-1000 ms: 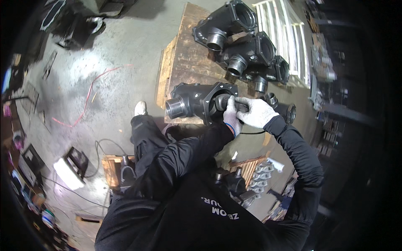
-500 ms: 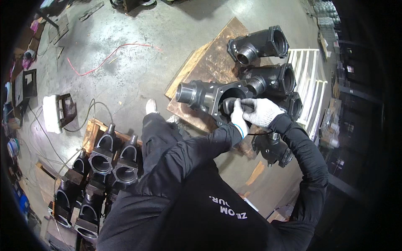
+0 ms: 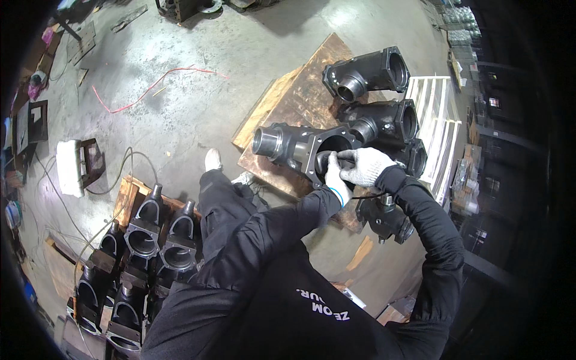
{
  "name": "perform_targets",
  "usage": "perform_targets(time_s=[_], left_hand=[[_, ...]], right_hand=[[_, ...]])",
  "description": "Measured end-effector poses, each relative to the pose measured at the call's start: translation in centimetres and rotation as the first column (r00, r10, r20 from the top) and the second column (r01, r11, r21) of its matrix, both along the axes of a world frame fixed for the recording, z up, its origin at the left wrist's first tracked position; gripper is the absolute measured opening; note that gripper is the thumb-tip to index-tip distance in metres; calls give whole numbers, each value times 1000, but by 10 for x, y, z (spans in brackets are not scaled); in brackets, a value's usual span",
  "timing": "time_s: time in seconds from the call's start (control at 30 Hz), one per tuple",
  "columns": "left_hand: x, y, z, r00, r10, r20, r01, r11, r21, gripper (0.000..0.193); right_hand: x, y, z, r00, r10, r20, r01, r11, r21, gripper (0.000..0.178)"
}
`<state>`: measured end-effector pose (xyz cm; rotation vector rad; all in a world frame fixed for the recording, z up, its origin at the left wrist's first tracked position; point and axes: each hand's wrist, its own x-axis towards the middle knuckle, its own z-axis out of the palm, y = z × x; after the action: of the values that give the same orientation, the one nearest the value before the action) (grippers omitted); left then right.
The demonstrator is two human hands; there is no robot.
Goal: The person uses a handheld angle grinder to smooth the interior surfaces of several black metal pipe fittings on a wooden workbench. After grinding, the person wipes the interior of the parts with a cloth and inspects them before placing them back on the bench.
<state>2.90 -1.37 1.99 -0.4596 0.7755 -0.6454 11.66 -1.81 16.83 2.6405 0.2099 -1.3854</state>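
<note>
A black metal valve body [image 3: 294, 147] lies on its side on the wooden pallet, its square flanged opening turned toward me. At that opening, my left hand [image 3: 337, 179], in a white glove, is closed around a dark rounded object [image 3: 324, 162]. My right hand [image 3: 369, 167], also gloved, pinches the same object from the right side. Its full shape is hidden by my fingers and the bore, so I cannot tell its kind. A thin black cord [image 3: 367, 197] shows just below my hands; where it ends is hidden.
More black valve bodies [image 3: 369, 72] stand on the wooden pallet [image 3: 294, 99], one [image 3: 384, 219] close by my right forearm. At lower left, several similar castings [image 3: 144, 237] sit on another pallet. A hose [image 3: 129, 174] and a red cord [image 3: 147, 90] lie on the floor. White slats [image 3: 435, 114] are at right.
The whole view has shifted slightly. Both hands stay at the valve body's opening, with the right hand's fingers drawn a little closer over the dark object.
</note>
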Motion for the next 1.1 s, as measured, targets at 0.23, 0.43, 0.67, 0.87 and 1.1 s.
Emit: perform_targets(time_s=[0.23, 0.43, 0.67, 0.87, 1.1], left_hand=[[-5, -1, 29, 998, -60, -2, 60, 998, 23, 58], [-5, 6, 45, 996, -81, 37, 82, 997, -17, 58], [-3, 6, 19, 999, -44, 32, 44, 999, 3, 59], [-2, 13, 37, 967, -248, -59, 250, 968, 14, 58], [2, 22, 53, 969, -247, -22, 247, 969, 3, 60]], right_hand=[[-5, -1, 36, 997, -81, -6, 81, 997, -20, 62], [-2, 9, 49, 997, -73, -3, 72, 995, -70, 58], [-3, 1, 22, 997, -72, -34, 71, 997, -3, 64], [-1, -8, 36, 988, -100, -117, 100, 995, -5, 69], [-1, -10, 48, 973, -168, -160, 173, 985, 21, 71]])
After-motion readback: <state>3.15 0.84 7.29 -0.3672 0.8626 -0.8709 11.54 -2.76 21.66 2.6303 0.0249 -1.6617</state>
